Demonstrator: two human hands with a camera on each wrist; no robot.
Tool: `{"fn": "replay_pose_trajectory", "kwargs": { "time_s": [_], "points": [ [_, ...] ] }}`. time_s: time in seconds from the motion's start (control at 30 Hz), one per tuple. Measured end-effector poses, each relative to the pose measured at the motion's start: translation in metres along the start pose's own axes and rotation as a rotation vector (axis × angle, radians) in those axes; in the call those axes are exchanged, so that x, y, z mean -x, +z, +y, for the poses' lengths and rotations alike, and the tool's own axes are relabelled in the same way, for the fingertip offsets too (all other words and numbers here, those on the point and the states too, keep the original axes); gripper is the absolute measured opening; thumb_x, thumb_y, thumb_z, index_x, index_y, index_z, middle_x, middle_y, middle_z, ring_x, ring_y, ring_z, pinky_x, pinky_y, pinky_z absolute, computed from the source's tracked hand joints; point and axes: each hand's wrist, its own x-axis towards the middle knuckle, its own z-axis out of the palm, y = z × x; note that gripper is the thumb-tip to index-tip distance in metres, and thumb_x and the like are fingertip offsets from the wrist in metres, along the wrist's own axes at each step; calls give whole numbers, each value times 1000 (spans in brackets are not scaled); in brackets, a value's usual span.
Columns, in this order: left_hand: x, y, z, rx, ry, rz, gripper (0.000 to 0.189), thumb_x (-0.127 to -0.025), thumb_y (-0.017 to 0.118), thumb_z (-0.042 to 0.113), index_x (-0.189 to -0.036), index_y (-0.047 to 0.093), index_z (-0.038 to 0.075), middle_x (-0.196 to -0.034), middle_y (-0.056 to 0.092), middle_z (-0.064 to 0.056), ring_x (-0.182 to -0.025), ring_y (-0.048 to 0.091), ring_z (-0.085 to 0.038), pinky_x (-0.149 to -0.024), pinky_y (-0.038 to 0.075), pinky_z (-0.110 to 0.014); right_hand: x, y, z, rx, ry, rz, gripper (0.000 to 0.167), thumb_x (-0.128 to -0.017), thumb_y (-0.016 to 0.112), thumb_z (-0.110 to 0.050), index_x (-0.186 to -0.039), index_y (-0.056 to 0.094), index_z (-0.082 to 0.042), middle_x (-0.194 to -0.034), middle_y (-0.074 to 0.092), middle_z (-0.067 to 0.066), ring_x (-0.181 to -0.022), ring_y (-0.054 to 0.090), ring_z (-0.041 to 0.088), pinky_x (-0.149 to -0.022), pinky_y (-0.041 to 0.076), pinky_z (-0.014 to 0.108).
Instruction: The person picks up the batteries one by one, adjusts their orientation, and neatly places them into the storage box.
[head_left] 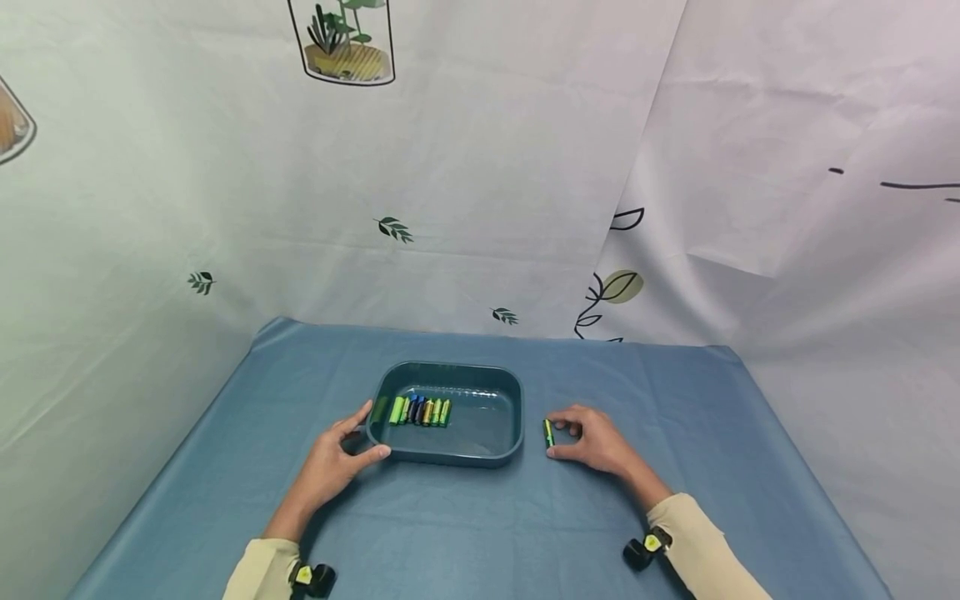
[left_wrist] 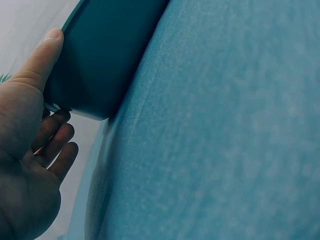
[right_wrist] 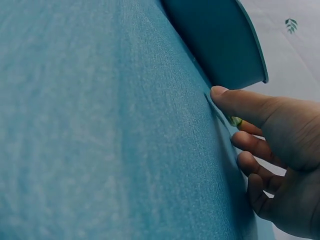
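Observation:
A dark teal rectangular tray lies on the blue cloth, with several batteries in a row in its left half, coloured green, yellow-green and dark blue. At the tray's left end, my left hand holds the near corner, thumb along the front rim and fingers around the side. To the right of the tray, my right hand pinches a green and black battery between thumb and fingertips, low over the cloth. In the right wrist view, the thumb and fingers hide most of this battery.
Blue cloth covers the table. Pale fabric walls with printed leaves and plants rise behind and at both sides. Each wrist carries a small black camera on a strap, the right one close above the cloth.

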Motion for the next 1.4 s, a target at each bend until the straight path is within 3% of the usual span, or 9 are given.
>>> {"fn": "replay_pose_trajectory", "kwargs": {
  "time_s": [0.63,1.03,1.4],
  "points": [
    [0,1,0,3,8,-2,90,-87,81,44,-160,37,18,-159,38,-25,-137,46,-46,-99,46,-64,2,-6,-8,-96,82,227,49,-80,90,-30,-124,74,-17,-108,70,0,-86,64,13,-72,53,32],
    [1,2,0,8,2,2,91,-86,82,45,-160,38,18,-159,38,-25,-137,46,-47,-100,45,-64,0,-21,-17,-82,97,260,50,-81,89,-31,-126,73,-17,-109,70,3,-89,63,14,-76,53,35],
    [1,2,0,8,8,8,90,-86,82,43,-160,38,17,-159,38,-26,-137,45,-48,-100,45,-64,-8,-34,-40,-54,76,258,52,-81,89,-37,-127,73,-19,-114,71,9,-93,65,20,-76,54,38]
  ]
}}
